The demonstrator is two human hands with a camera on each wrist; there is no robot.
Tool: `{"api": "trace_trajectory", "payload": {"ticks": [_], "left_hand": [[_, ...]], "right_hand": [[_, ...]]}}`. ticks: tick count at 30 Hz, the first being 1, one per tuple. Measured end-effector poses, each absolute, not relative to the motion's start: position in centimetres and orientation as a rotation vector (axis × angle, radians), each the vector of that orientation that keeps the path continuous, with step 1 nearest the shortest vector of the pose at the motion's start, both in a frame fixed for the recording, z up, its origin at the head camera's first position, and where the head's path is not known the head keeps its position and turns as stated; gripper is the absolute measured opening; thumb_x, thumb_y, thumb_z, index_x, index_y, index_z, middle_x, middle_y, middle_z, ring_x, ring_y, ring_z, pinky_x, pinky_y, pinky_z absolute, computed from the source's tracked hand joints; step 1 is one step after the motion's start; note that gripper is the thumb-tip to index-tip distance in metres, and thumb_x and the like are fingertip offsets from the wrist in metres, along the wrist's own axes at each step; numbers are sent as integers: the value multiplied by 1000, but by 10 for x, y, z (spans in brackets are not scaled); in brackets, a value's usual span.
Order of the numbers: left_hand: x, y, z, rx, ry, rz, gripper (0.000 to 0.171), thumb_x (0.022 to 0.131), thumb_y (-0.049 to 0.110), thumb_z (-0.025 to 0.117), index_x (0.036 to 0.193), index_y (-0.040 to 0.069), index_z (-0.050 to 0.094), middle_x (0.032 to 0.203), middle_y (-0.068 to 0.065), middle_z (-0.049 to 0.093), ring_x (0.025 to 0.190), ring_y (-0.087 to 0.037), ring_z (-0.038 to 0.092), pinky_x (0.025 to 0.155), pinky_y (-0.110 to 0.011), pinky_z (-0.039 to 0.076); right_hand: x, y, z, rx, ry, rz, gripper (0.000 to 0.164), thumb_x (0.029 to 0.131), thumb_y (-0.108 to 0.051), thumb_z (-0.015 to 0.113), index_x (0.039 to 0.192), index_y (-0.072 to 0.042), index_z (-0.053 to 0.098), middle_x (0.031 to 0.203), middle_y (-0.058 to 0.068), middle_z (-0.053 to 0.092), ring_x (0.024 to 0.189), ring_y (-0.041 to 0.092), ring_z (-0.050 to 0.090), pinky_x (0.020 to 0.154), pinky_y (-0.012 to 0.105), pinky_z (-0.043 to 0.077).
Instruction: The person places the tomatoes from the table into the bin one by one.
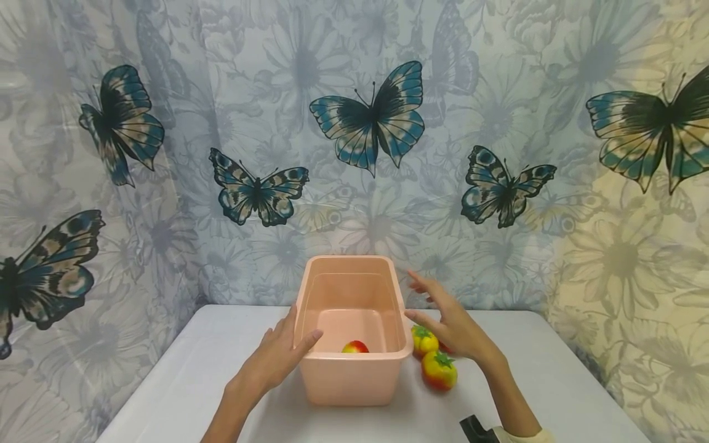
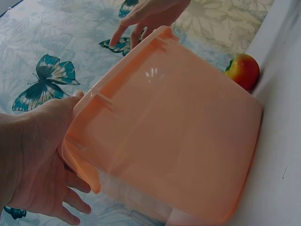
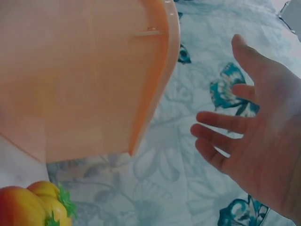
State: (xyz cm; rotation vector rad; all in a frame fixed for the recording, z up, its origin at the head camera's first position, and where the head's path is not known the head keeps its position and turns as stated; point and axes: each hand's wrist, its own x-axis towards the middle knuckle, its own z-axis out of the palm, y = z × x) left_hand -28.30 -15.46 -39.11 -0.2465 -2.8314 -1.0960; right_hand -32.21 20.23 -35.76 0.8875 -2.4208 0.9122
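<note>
A peach-coloured plastic bin (image 1: pixel 351 381) stands on the table, with a round red-and-yellow fruit (image 1: pixel 356 347) inside near its front wall. My left hand (image 1: pixel 271 357) rests on the bin's left rim, thumb over the edge and fingers extended along the outside. On the other side, my right hand (image 1: pixel 456 323) hovers beside the right rim with fingers spread, holding nothing; the right wrist view shows it apart from the bin. Below it sit yellow-and-red fruits with green leafy tops, one in front (image 1: pixel 439 371) and one behind (image 1: pixel 424 340). A red bit beside them is mostly hidden.
The white table (image 1: pixel 183 375) reaches back to a cloth backdrop (image 1: pixel 376 215) printed with flowers and butterflies. A black strap-like object (image 1: pixel 477 429) shows by the right forearm at the bottom edge.
</note>
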Motion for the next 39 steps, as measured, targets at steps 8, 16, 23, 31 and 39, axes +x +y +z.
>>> {"api": "trace_trajectory", "payload": {"ticks": [8,16,23,31,39], "left_hand": [[-283,-155,-391,-250,-2831,-1101,101,100,75,43,169,10,7,172,-20,28,159,-42,29,128,-70,16],[-283,-155,-392,-269,-2819,-1098,98,101,74,44,170,14,7,172,-17,30,159,-40,31,128,-70,17],[-284,-155,-393,-263,-2817,-1088,99,101,73,44,170,13,8,171,-19,32,158,-41,32,128,-68,17],[-283,-155,-393,-235,-2838,-1086,103,100,76,43,169,10,8,170,-22,31,158,-44,30,127,-70,19],[-285,-156,-395,-278,-2824,-1100,99,101,73,42,169,11,6,173,-17,26,161,-40,24,128,-72,9]], "right_hand": [[-324,208,-357,873,-2423,946,72,102,-26,68,165,-22,33,153,14,56,134,34,57,104,61,54],[-326,217,-356,866,-2438,970,70,103,-25,66,165,-20,34,156,17,52,137,40,54,106,67,51],[-328,228,-355,815,-2522,1006,67,105,-32,62,164,-19,35,162,20,44,145,46,46,107,77,43],[-331,255,-354,669,-2671,947,73,104,-42,63,163,-12,34,167,24,34,152,53,32,109,83,32],[-338,284,-361,580,-2699,921,80,102,-39,67,163,-5,30,161,32,39,141,56,44,104,80,42]]}}
